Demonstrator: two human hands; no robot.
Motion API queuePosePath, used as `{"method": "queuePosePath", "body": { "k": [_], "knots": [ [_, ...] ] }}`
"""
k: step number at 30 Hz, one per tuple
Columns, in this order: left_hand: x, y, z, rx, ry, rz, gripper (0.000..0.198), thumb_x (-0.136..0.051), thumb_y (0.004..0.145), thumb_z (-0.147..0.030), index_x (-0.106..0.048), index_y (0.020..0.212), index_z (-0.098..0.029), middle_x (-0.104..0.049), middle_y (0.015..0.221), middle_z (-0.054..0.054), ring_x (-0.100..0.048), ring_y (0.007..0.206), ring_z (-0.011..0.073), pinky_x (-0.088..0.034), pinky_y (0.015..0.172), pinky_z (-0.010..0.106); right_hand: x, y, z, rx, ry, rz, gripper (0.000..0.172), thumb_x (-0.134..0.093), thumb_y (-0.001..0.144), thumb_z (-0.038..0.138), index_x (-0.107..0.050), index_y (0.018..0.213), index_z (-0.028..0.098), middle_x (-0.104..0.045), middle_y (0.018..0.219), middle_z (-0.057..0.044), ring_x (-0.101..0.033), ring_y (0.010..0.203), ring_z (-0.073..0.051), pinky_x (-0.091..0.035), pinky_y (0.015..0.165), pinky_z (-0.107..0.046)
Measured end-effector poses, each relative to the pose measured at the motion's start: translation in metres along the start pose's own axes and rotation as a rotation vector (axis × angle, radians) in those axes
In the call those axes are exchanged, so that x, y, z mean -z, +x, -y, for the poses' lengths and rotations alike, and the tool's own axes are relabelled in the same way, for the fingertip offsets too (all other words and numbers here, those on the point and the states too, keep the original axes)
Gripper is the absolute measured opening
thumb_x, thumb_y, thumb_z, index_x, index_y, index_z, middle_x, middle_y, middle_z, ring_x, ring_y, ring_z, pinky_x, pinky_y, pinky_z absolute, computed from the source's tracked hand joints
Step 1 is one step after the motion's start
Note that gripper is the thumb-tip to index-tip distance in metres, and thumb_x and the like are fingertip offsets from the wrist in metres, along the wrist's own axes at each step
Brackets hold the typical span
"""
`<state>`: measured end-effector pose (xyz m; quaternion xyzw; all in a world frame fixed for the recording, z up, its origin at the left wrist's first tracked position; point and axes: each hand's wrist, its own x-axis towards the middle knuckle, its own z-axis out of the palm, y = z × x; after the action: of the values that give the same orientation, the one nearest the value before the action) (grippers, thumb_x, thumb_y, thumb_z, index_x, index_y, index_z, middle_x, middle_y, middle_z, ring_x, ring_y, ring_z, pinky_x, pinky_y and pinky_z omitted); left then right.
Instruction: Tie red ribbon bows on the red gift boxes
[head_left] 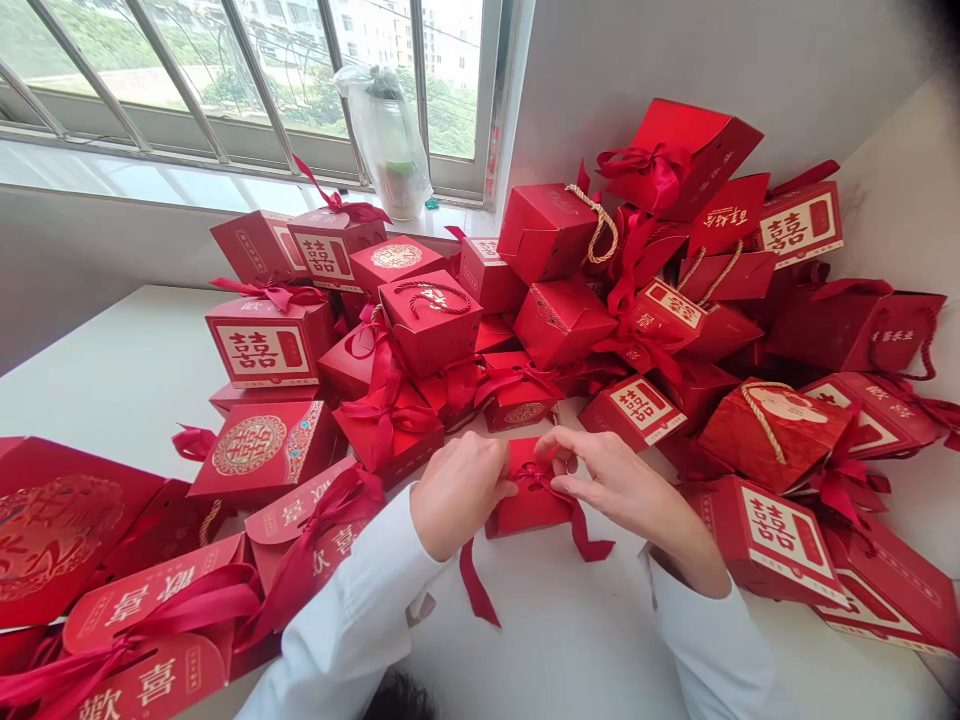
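Note:
A small red gift box sits on the white table between my two hands. Across its top runs a dark red ribbon, gathered in a bow or knot at the middle, with two tails hanging toward me. My left hand is curled closed at the box's left side, thumb and finger pinching the ribbon; most of its fingertips are hidden. From the right, my right hand pinches the ribbon between thumb and forefinger, its other fingers bent above the box top.
Many red gift boxes with ribbons and cord handles are heaped behind and to the right. More flat-topped boxes lie at the left on the white table. A cup in a plastic bag stands on the sill by a barred window.

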<state>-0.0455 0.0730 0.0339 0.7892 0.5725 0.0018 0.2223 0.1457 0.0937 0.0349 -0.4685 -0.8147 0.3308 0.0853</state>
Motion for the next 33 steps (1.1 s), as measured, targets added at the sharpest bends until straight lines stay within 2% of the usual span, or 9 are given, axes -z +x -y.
{"method": "queuePosePath", "body": {
  "k": [4,7,13,19,24,29,33],
  "knots": [
    [0.000,0.000,-0.003,-0.032,0.032,-0.011,0.015,-0.058,0.082,-0.021,-0.052,0.069,-0.017,-0.057,0.075,0.004,-0.056,0.066,0.0167,-0.030,0.054,0.025,0.001,0.000,-0.001,0.016,0.018,-0.004,0.023,-0.049,0.080,0.016,-0.055,0.102,0.021,-0.057,0.067,0.004,-0.050,0.064,-0.014,-0.034,0.061,-0.026],
    [0.004,0.000,-0.002,-0.048,0.000,-0.013,0.017,-0.057,0.082,-0.021,-0.050,0.067,-0.018,-0.056,0.070,0.001,-0.053,0.063,0.0150,-0.030,0.053,0.024,0.001,0.002,-0.005,0.018,0.098,-0.013,0.024,-0.049,0.081,0.017,-0.052,0.105,0.022,-0.053,0.068,0.005,-0.049,0.062,-0.013,-0.036,0.059,-0.025],
    [0.011,0.002,0.004,-0.024,-0.175,0.024,0.019,-0.063,0.081,-0.035,-0.053,0.078,-0.019,-0.059,0.067,-0.001,-0.051,0.059,0.0138,-0.032,0.053,0.023,0.001,0.006,-0.011,-0.029,0.298,0.023,0.028,-0.054,0.081,0.022,-0.052,0.109,0.022,-0.056,0.075,0.004,-0.053,0.061,-0.012,-0.041,0.059,-0.024],
    [0.014,0.004,0.005,-0.030,-0.166,0.042,0.036,-0.050,0.088,-0.035,-0.049,0.057,-0.017,-0.056,0.056,0.000,-0.044,0.049,0.0114,-0.027,0.051,0.024,0.005,0.004,-0.014,-0.103,0.349,0.062,0.036,-0.060,0.080,0.030,-0.054,0.114,0.021,-0.061,0.070,0.003,-0.054,0.061,-0.013,-0.038,0.054,-0.023],
    [0.013,0.007,0.006,-0.028,-0.197,0.046,0.027,-0.058,0.082,-0.028,-0.051,0.059,-0.017,-0.055,0.057,-0.001,-0.045,0.050,0.0110,-0.027,0.051,0.023,0.007,0.005,-0.018,-0.053,0.328,0.141,0.038,-0.062,0.081,0.031,-0.052,0.116,0.021,-0.060,0.066,0.004,-0.050,0.059,-0.011,-0.036,0.056,-0.023],
    [0.013,0.009,0.008,-0.040,-0.203,0.052,0.022,-0.062,0.077,-0.021,-0.054,0.057,-0.017,-0.054,0.053,-0.003,-0.044,0.049,0.0104,-0.028,0.050,0.023,0.009,0.006,-0.024,-0.006,0.307,0.118,0.036,-0.056,0.085,0.031,-0.052,0.120,0.020,-0.062,0.077,0.000,-0.055,0.068,-0.014,-0.039,0.057,-0.023],
    [0.011,0.012,0.014,-0.082,-0.225,0.036,0.023,-0.063,0.076,-0.023,-0.055,0.055,-0.017,-0.051,0.052,-0.003,-0.038,0.046,0.0088,-0.026,0.048,0.022,0.008,0.008,-0.030,-0.004,0.376,0.156,0.036,-0.055,0.085,0.030,-0.050,0.119,0.020,-0.060,0.076,0.001,-0.060,0.064,-0.014,-0.043,0.057,-0.024]
  ]
}}
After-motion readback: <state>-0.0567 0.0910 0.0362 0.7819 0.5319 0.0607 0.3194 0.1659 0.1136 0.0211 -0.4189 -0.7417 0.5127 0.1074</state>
